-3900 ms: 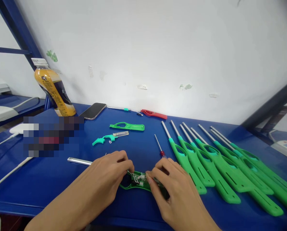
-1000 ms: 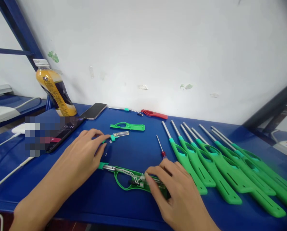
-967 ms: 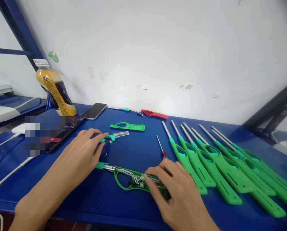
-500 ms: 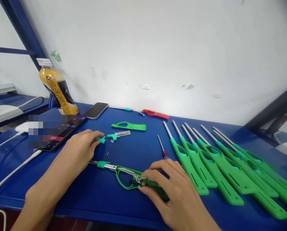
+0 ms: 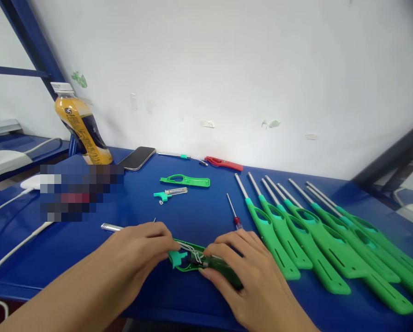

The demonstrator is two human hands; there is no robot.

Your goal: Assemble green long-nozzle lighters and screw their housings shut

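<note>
My left hand (image 5: pixel 147 246) pinches a small teal trigger piece (image 5: pixel 177 258) over the finger loop of an opened green lighter (image 5: pixel 184 268). White wires (image 5: pixel 192 251) run inside this half shell, and its metal tube (image 5: pixel 111 227) sticks out beyond my left hand. My right hand (image 5: pixel 246 272) is closed around the lighter's dark green fuel tank (image 5: pixel 223 271) end. Farther back lie a loose green half shell (image 5: pixel 192 181) and a teal part with a metal strip (image 5: pixel 168 195). A small pin (image 5: pixel 154 220) shows just behind my left hand.
Several green long-neck lighters (image 5: pixel 310 235) lie side by side on the right. A screwdriver (image 5: pixel 236 216) rests beside them. At the back are a red lighter shell (image 5: pixel 223 163), a thin metal tube with wires (image 5: pixel 183 157), a phone (image 5: pixel 138 158) and a yellow drink bottle (image 5: pixel 83 127).
My left hand has moved right and toward me, carrying the teal trigger piece from the table's left side to the opened lighter. My right hand keeps its hold.
</note>
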